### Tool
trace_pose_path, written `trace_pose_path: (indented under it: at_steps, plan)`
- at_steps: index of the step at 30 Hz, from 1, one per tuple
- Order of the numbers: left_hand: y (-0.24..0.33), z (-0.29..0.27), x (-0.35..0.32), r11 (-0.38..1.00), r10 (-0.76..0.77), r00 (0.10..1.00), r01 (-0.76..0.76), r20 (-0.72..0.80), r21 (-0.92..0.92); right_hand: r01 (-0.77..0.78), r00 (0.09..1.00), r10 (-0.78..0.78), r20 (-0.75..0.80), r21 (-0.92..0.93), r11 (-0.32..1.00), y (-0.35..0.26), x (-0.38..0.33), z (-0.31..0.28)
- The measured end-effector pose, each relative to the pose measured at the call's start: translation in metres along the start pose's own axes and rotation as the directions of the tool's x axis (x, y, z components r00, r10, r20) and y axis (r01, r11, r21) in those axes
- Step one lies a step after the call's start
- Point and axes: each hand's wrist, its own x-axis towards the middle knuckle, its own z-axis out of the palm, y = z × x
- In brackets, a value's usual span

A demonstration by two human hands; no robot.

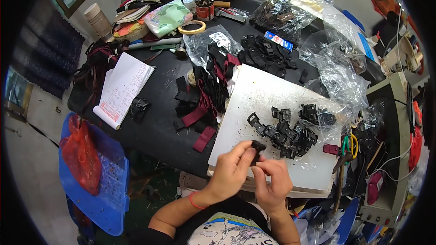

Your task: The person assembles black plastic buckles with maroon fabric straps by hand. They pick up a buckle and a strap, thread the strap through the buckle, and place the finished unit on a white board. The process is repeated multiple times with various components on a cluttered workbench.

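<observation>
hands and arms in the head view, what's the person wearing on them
Both forearms are bare, with no sleeves reaching them and no gloves. The left hand has a thin red band around its wrist. The right hand shows no band, watch or ring that can be made out.
</observation>
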Motion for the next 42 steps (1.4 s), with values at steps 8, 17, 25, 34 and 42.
trace_pose_path:
  at_steps: [8,17,25,34,42]
  plan:
    - [0.007,-0.035,-0.01,0.884,0.237,0.962,-0.272,0.138,0.381,-0.157,0.946,0.106,0.307,0.148,0.976,-0.001,0.034,-0.024]
    - [0.007,-0.049,-0.009,0.956,-0.063,0.97,-0.009,0.236,0.292,-0.04,0.921,-0.041,0.388,0.2,0.979,0.007,0.025,-0.023]
    - [0.011,-0.054,-0.013,0.944,-0.106,0.955,0.008,0.277,0.331,0.065,0.941,-0.115,0.319,0.163,0.984,0.011,0.014,-0.014]
    - [-0.024,-0.091,0.025,0.778,0.21,0.952,-0.024,-0.223,0.628,-0.12,0.987,0.112,0.114,0.07,0.99,0.015,0.002,-0.018]
    - [-0.022,-0.083,0.025,0.66,0.253,0.96,-0.082,-0.119,0.747,-0.145,0.989,0.138,0.051,0.191,0.971,0.02,-0.005,-0.005]
